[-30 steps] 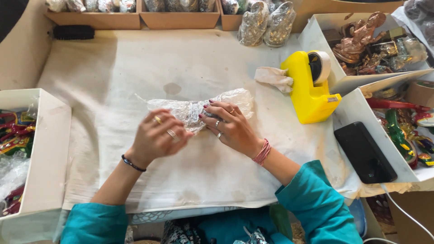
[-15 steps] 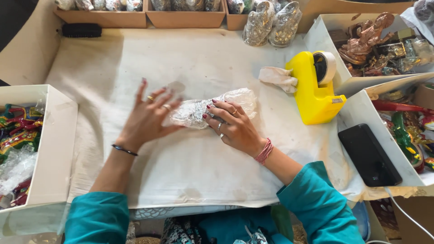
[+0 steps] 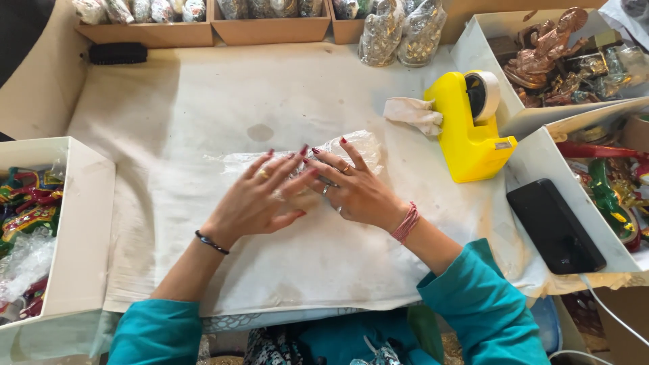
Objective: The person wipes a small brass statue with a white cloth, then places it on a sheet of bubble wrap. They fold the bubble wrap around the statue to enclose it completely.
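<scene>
On the white cloth near the middle of the table, a bundle wrapped in clear bubble plastic is pressed under both hands. The left hand is laid flat over the bundle's left and middle part, fingers spread and pointing up and to the right, palm down. The right hand is set on the right part, its fingers pointing up and to the left, so that the fingertips of the two hands meet and partly overlap above the wrap. Neither hand is closed around the bundle; both are held open and pressed on top of it. Only the bundle's far edge and its right end are seen past the fingers; what is inside cannot be told. A dark bangle is worn on the left wrist and red threads on the right; teal sleeves are seen at the bottom edge.

Just right of the bundle, a crumpled bit of cloth is lying against a yellow tape dispenser. A black phone is resting on the rim of a white box further right, with coloured figures inside it. Another white box with coloured figures and plastic is placed at the left, well apart from the hands. Brown trays of wrapped items are lined along the far edge, with a black brush beside them.
</scene>
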